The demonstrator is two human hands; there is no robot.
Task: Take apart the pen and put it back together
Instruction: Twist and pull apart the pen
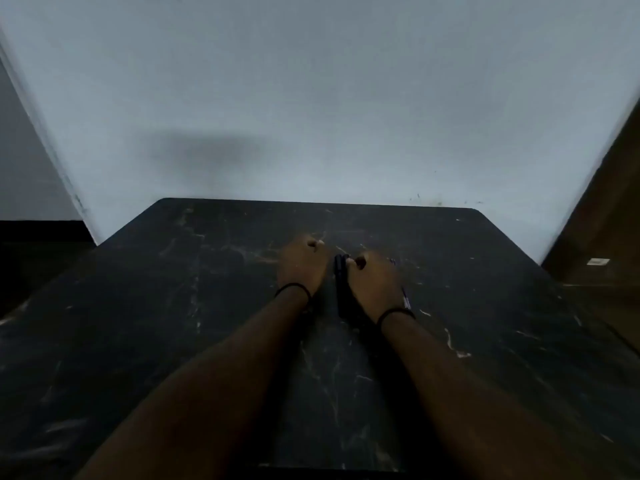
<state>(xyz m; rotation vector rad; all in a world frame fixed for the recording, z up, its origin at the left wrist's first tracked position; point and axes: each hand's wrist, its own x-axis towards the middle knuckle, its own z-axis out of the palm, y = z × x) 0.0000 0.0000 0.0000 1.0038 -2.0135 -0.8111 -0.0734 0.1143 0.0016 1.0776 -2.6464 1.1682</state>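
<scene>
Black marble-look table: dark top with pale veins and scuffs, rounded far corners, pushed against the wall.
Wall: pale grey-blue, plain, soft shadow patch left of centre just above the table's far edge.
Left hand: knuckles up, over the middle of the table, fingers curled into a loose fist. Whether anything sits inside the curl, cannot tell; nothing shows past the fingers.
Right hand: just beside the left hand, apart from it by a narrow gap. Fingers curled, thumb and forefinger pinching the top end of a dark object.
Dark object: black, elongated, runs from the right thumb back toward the wrist along the hand's inner edge. Blurred; looks like a pen part or a case, can't say which.
Pen: thin pale sliver with a bluish tint showing at the outer edge of the right hand, near the wrist, low against the table. Mostly hidden by the hand. Whether the hand touches it, cannot tell.
Wrist bands: thin black band on each wrist.
Forearms: both bare, reaching in from the bottom edge, converging toward the table's centre.
Right edge: brown wooden surface beside the wall, small white tag on it.
Left edge: darker grey recess beyond the wall corner.
</scene>
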